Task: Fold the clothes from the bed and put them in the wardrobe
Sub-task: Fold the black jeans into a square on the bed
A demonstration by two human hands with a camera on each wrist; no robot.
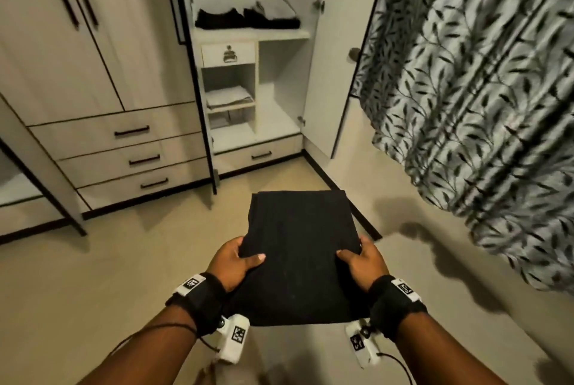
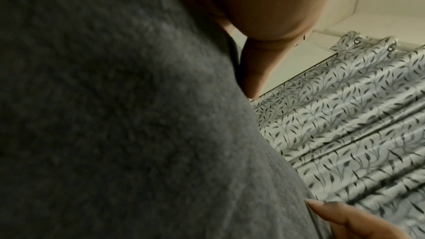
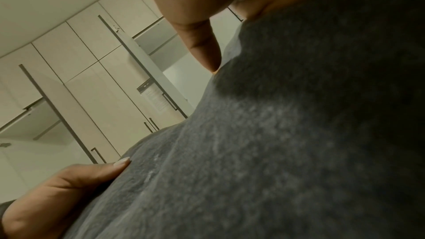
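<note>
Room, left to right: closed wardrobe doors (image 1: 80, 43) with dark bar handles, three drawers (image 1: 130, 154) below them. Next, the open wardrobe section (image 1: 254, 74): upper shelf (image 1: 251, 33) carries dark folded clothes (image 1: 245, 18) with a light folded piece on top at the right; below it a small drawer (image 1: 228, 54), then a cubby with light folded fabric (image 1: 228, 97). Open door panel (image 1: 335, 58) to the right of that. Far right, a leaf-print curtain (image 1: 481, 89) hangs down near the beige floor (image 1: 93, 276).

Folded black garment (image 1: 298, 254) is held flat in the air above the floor, in front of the open wardrobe section, well apart from the shelves. Left hand (image 1: 236, 263) grips its left edge, thumb on top, fingers curled under. Right hand (image 1: 362, 260) grips the right edge the same way, thumb pressed on the top face. Wrist views show dark cloth close up with a thumb (image 2: 253, 72) on it. Both wrists wear black bands with white tagged camera units.
</note>
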